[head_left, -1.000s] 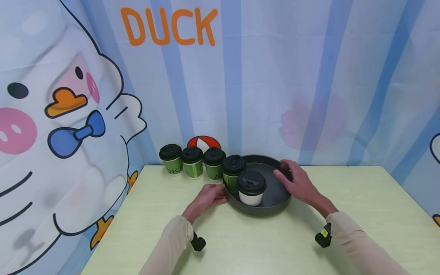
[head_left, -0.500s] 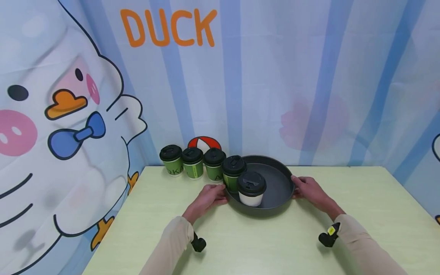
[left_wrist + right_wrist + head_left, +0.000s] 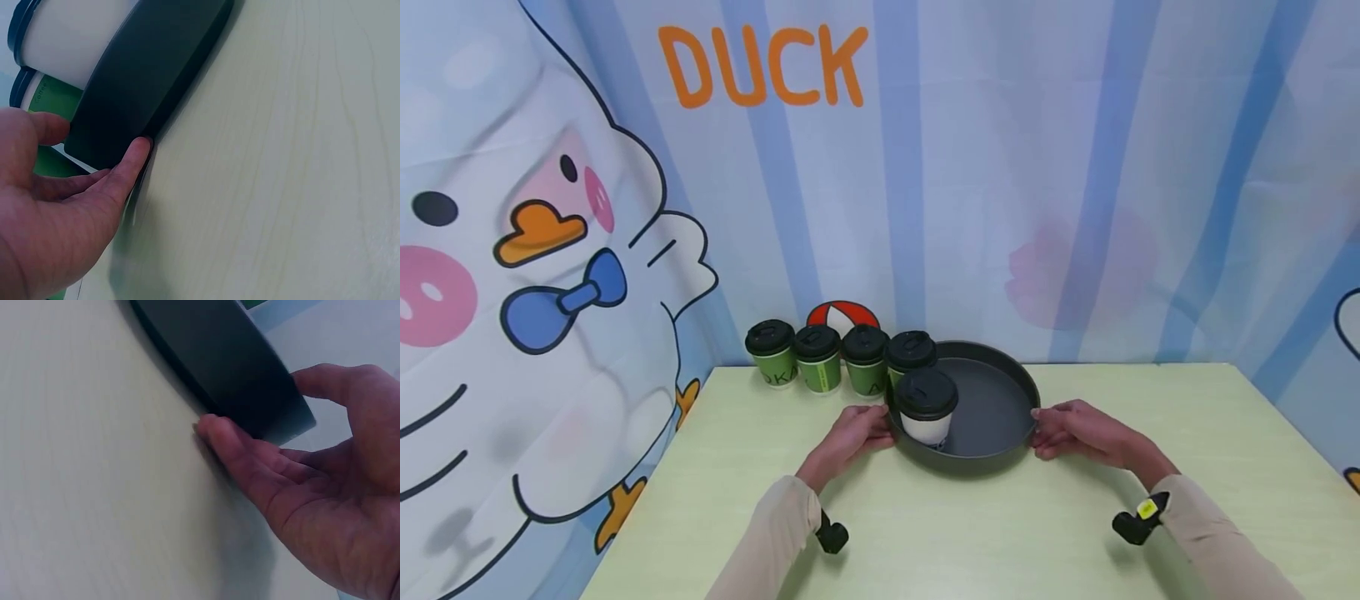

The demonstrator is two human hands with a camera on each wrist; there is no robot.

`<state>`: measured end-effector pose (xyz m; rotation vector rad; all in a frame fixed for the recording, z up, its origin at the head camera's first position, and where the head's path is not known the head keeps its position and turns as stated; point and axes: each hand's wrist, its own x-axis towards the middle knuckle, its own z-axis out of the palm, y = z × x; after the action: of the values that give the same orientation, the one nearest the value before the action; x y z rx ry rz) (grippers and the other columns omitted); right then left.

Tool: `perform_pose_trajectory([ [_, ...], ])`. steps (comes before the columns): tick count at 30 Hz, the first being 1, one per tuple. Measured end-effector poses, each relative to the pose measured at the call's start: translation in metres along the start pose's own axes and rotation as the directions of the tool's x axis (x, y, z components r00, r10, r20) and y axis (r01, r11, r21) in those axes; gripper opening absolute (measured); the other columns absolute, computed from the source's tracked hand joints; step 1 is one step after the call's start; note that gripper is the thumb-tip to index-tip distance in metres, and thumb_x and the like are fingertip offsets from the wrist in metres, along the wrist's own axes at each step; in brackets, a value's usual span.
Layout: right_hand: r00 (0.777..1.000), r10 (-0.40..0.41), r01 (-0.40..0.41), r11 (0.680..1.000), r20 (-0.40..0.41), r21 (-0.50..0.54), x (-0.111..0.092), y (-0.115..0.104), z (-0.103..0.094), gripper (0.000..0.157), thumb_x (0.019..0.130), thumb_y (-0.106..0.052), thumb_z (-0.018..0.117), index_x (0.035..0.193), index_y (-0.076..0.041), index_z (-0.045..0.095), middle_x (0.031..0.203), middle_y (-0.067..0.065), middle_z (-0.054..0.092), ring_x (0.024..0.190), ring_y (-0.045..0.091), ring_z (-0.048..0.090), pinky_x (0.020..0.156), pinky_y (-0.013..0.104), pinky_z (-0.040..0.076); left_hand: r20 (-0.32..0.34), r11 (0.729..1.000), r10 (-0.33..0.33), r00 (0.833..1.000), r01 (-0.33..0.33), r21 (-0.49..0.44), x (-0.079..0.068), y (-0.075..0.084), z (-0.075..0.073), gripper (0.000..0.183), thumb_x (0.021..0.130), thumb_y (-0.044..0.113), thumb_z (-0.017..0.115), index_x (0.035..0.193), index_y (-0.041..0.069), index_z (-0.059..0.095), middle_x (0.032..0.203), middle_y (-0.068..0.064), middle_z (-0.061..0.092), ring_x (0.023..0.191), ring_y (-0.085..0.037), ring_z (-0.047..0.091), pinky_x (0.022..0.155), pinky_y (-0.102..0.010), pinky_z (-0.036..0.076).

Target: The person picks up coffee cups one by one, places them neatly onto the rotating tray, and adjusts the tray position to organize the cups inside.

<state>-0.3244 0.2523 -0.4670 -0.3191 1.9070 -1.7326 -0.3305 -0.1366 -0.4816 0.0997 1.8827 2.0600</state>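
A round dark grey pan (image 3: 992, 408) lies on the table. Inside it, at the left, a white paper cup (image 3: 927, 427) with a black lid stands upright. Just behind that cup is a green cup (image 3: 912, 350) with a black lid, its lower part hidden; it seems to stand within the pan's rim. My left hand (image 3: 853, 437) grips the pan's left side, thumb near the rim and fingers under the bottom edge in the left wrist view. Opposite, my right hand (image 3: 1086, 432) holds the right side likewise, thumb at the wall (image 3: 250, 369) and fingertips underneath.
Several green lidded cups, such as the leftmost cup (image 3: 775, 358), stand in a row at the table's back left. A printed duck curtain (image 3: 970, 183) hangs behind the pale table (image 3: 970, 533).
My right hand has gone from the pan's back right rim down to its right side. Within the pan, the white cup has shifted left and the green cup a little back. My left hand stays put.
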Motion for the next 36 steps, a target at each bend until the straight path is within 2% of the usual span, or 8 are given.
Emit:
perform_pose_trajectory([
  [3, 1.0, 0.007, -0.007, 1.0, -0.018, -0.012, 0.0, -0.002, 0.001, 0.054, 0.102, -0.03, 0.046, 0.12, 0.021, 0.046, 0.107, 0.033, 0.06, 0.095, 0.035, 0.065, 0.087, 0.045, 0.053, 0.0, 1.0, -0.002, 1.0, 0.002, 0.001, 0.0, 0.0, 0.0, 0.035, 0.1, 0.02, 0.047, 0.115, -0.011, 0.054, 0.097, -0.014, 0.059, 0.086, -0.02, 0.062, 0.093, -0.041, 0.05],
  [10, 0.981, 0.001, 0.002, 1.0, -0.194, 0.015, 0.008, -0.001, 0.008, 0.058, 0.101, -0.035, 0.047, 0.123, 0.02, 0.042, 0.091, 0.015, 0.063, 0.082, 0.023, 0.065, 0.082, 0.038, 0.055, 0.002, 1.0, -0.005, 1.0, 0.005, 0.013, -0.001, 0.0, 0.001, 0.036, 0.1, 0.021, 0.047, 0.116, -0.01, 0.054, 0.099, -0.014, 0.059, 0.086, -0.019, 0.062, 0.092, -0.039, 0.051],
  [14, 0.986, 0.016, -0.009, 0.999, -0.164, 0.043, 0.008, 0.001, 0.008, 0.056, 0.101, -0.033, 0.049, 0.119, 0.02, 0.045, 0.09, 0.015, 0.063, 0.082, 0.023, 0.064, 0.083, 0.039, 0.055, -0.005, 1.0, -0.003, 1.0, 0.003, 0.015, 0.0, -0.001, 0.001, 0.035, 0.1, 0.021, 0.047, 0.114, -0.01, 0.054, 0.096, -0.012, 0.058, 0.086, -0.019, 0.061, 0.091, -0.04, 0.051],
  [23, 0.997, 0.059, -0.064, 0.993, 0.048, 0.103, 0.002, 0.0, 0.005, 0.041, 0.1, -0.021, 0.05, 0.107, 0.019, 0.056, 0.1, 0.032, 0.064, 0.092, 0.032, 0.068, 0.087, 0.043, 0.052, -0.005, 1.0, 0.001, 1.0, -0.001, 0.012, 0.003, -0.002, 0.001, 0.037, 0.101, 0.019, 0.045, 0.118, -0.013, 0.052, 0.097, -0.014, 0.058, 0.088, -0.021, 0.061, 0.094, -0.043, 0.049],
  [25, 0.997, 0.069, -0.071, 0.994, 0.026, 0.084, 0.002, -0.001, 0.006, 0.045, 0.1, -0.024, 0.052, 0.109, 0.019, 0.055, 0.1, 0.031, 0.064, 0.09, 0.031, 0.068, 0.086, 0.042, 0.053, -0.001, 1.0, -0.003, 1.0, 0.003, 0.012, 0.002, -0.001, 0.001, 0.038, 0.101, 0.019, 0.045, 0.119, -0.013, 0.052, 0.098, -0.014, 0.058, 0.089, -0.022, 0.061, 0.094, -0.044, 0.049],
  [31, 0.988, 0.03, -0.021, 0.998, -0.15, 0.061, 0.005, -0.001, 0.009, 0.058, 0.101, -0.036, 0.047, 0.121, 0.018, 0.043, 0.097, 0.017, 0.06, 0.086, 0.024, 0.064, 0.084, 0.038, 0.055, -0.009, 1.0, -0.002, 1.0, 0.002, 0.019, 0.001, 0.0, 0.002, 0.039, 0.101, 0.02, 0.045, 0.119, -0.013, 0.051, 0.099, -0.016, 0.058, 0.088, -0.021, 0.062, 0.092, -0.043, 0.05],
  [34, 0.985, 0.017, -0.004, 0.997, -0.169, 0.073, 0.006, 0.0, 0.01, 0.055, 0.102, -0.034, 0.045, 0.12, 0.018, 0.043, 0.093, 0.015, 0.061, 0.084, 0.022, 0.064, 0.084, 0.038, 0.055, -0.015, 1.0, -0.006, 1.0, 0.006, 0.02, 0.0, 0.001, 0.002, 0.039, 0.101, 0.021, 0.045, 0.119, -0.013, 0.052, 0.099, -0.016, 0.058, 0.088, -0.021, 0.061, 0.093, -0.042, 0.05],
  [36, 0.99, 0.007, 0.003, 0.997, -0.14, 0.074, 0.006, 0.0, 0.009, 0.053, 0.103, -0.03, 0.045, 0.119, 0.02, 0.045, 0.093, 0.015, 0.062, 0.084, 0.023, 0.064, 0.085, 0.039, 0.054, -0.018, 1.0, -0.007, 1.0, 0.008, 0.022, 0.0, 0.001, 0.003, 0.039, 0.101, 0.021, 0.046, 0.119, -0.012, 0.052, 0.099, -0.015, 0.058, 0.088, -0.02, 0.061, 0.093, -0.042, 0.05],
])
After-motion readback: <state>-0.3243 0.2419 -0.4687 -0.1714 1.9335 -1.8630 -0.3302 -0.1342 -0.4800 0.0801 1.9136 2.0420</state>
